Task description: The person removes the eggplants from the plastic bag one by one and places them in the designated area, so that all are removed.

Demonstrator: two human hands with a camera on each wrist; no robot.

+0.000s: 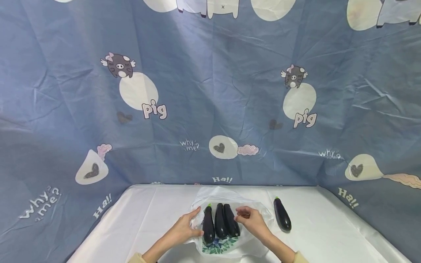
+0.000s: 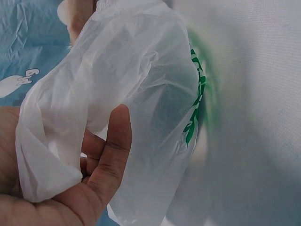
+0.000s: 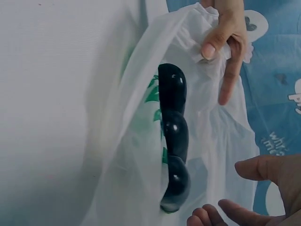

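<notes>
Three glossy, dark eggplants (image 1: pixel 220 221) lie side by side in a thin white plastic bag (image 1: pixel 253 246) with a green and blue leaf print. Their rounded ends (image 3: pixel 175 176) show through the bag's mouth in the right wrist view. At the bag's left side, my left hand (image 1: pixel 182 228) holds the rim, with plastic between its thumb and fingers; its thumb is close to the leftmost eggplant. A fold of plastic (image 2: pixel 51 150) drapes over the palm. My right hand (image 1: pixel 251 221) hovers beside the rightmost eggplant, thumb and fingers apart with nothing between them.
Another eggplant (image 1: pixel 282 215) lies on the white tabletop (image 1: pixel 322 226), right of the bag. A blue curtain (image 1: pixel 197 102) printed with cartoon pigs hangs behind the table and round its sides.
</notes>
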